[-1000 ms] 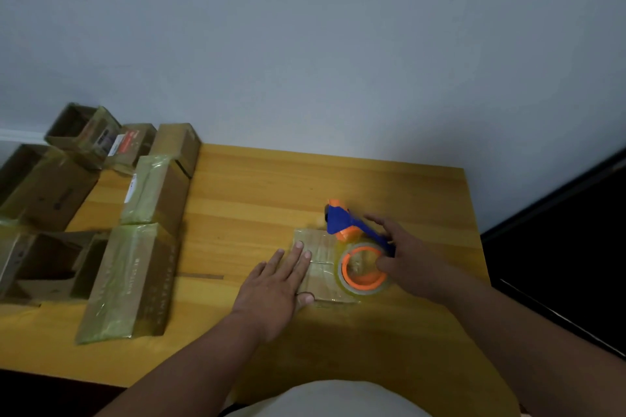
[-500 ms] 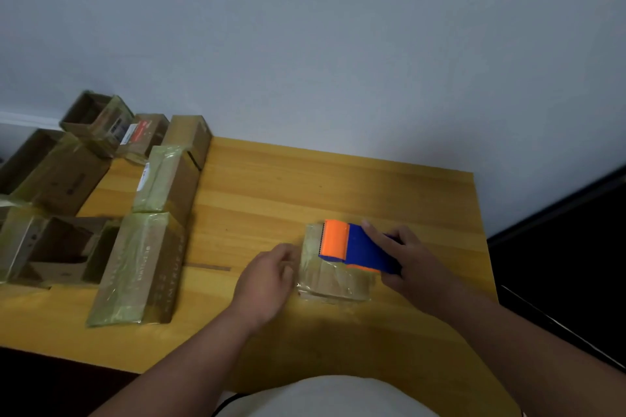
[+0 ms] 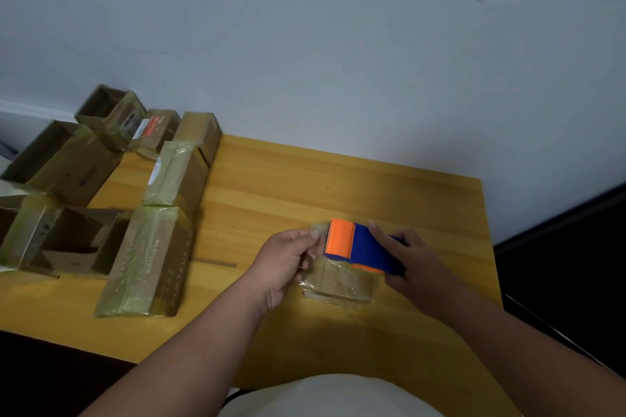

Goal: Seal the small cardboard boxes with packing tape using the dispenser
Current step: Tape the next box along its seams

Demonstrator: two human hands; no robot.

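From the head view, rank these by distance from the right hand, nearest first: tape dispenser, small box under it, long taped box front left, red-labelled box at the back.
1. Tape dispenser: gripped in the right hand.
2. Small box: just left of the hand, under the dispenser.
3. Long taped box: front left of the table.
4. Red-labelled box: far back left, by the wall.

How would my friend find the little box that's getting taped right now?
Look at the yellow wooden table by the wall. Most boxes crowd its left end, but the small box sits alone toward the right, between two hands. It is the only one with the blue and orange tape dispenser on top.
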